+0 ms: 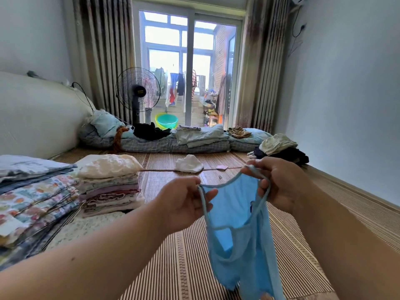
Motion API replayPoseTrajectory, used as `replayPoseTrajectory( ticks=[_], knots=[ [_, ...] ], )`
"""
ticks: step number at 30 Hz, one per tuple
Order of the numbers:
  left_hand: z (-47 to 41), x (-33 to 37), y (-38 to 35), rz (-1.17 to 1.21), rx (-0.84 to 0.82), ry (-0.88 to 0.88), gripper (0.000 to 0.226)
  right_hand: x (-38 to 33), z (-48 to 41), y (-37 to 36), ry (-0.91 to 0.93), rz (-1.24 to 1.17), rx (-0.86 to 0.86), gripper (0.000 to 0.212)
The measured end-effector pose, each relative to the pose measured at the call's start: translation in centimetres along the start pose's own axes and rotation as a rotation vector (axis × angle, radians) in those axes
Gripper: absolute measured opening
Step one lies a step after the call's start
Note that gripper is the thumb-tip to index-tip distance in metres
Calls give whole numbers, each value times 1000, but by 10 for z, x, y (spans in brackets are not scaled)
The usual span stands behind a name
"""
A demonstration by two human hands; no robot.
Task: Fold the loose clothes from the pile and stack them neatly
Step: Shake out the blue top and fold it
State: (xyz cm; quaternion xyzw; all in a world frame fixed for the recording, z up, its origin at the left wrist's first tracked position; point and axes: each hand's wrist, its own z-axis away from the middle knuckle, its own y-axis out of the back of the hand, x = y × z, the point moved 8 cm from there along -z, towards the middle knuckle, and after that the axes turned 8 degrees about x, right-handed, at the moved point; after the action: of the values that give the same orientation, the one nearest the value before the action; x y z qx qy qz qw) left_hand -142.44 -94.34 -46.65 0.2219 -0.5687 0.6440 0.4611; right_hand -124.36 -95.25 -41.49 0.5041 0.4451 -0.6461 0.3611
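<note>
Most of the room in front of the person was covered by a striped woven mat (pixel 184 245). At the far end a glass sliding door (pixel 190 61) stood between long curtains. Along the far edge of the mat lay a roll of checked bedding (pixel 173 145) with more cloth heaped on top of it.

At the near left sat a wide floral stack (pixel 36 198) of folded fabric. Touching its right side was a narrower stack of folded clothes (pixel 110 187), cream on top and pinks and purples lower down. A standing fan (pixel 137 89) rose behind the bedding, left of the door. A loose pile (pixel 281 148) of pale and dark garments lay far right by the wall.

Near the middle a sheer blue top (pixel 233 224) hung above the mat, held up by its straps with its hem dangling low. The left hand (pixel 181 204) pinched the left strap and the right hand (pixel 281 187) gripped the right strap. The two hands were apart with the neckline stretched between them.

A small white garment (pixel 189 163) lay alone on the mat beyond the hands. A green basin (pixel 167 121) sat beside the fan's base.
</note>
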Motion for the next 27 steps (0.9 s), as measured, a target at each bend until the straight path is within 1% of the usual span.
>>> replayPoseTrajectory(
  ticks=[2, 4, 7, 8, 10, 11, 14, 15, 16, 17, 19, 22, 24, 27],
  knots=[
    [-2, 8, 6, 47, 35, 5, 25, -1, 0, 0, 50, 15, -30, 15],
    [-4, 15, 12, 44, 61, 26, 22, -4, 2, -2, 128, 67, -75, 17],
    [-3, 31, 20, -130, 49, 12, 9, -10, 7, -6, 228, 141, -141, 21],
    [-1, 39, 22, -212, 33, -15, 16, -12, 8, -6, 254, 160, -150, 21],
    [1, 59, 26, -451, 40, -112, 28, -18, 9, -5, 301, 201, -138, 22],
    [3, 70, 29, -605, 81, -169, 29, -21, 9, -4, 317, 216, -124, 22],
    [11, 109, 31, -1170, 272, -424, 26, -30, 8, -4, 330, 219, -105, 22],
    [15, 119, 27, -1302, 306, -496, 22, -33, 9, -5, 332, 214, -109, 21],
    [17, 125, 24, -1332, 307, -522, 19, -36, 10, -7, 337, 204, -117, 21],
    [18, 128, 22, -1288, 281, -500, 16, -40, 11, -8, 345, 188, -127, 20],
    [18, 131, 19, -1094, 217, -414, 14, -49, 12, -10, 364, 140, -147, 18],
    [13, 138, 16, -886, 162, -349, 22, -64, 11, -11, 371, 90, -161, 15],
    [6, 144, 15, -826, 166, -333, 26, -70, 7, -12, 362, 79, -173, 15],
    [-8, 153, 15, -748, 174, -327, 24, -75, -8, -14, 335, 98, -175, 15]
  ],
)
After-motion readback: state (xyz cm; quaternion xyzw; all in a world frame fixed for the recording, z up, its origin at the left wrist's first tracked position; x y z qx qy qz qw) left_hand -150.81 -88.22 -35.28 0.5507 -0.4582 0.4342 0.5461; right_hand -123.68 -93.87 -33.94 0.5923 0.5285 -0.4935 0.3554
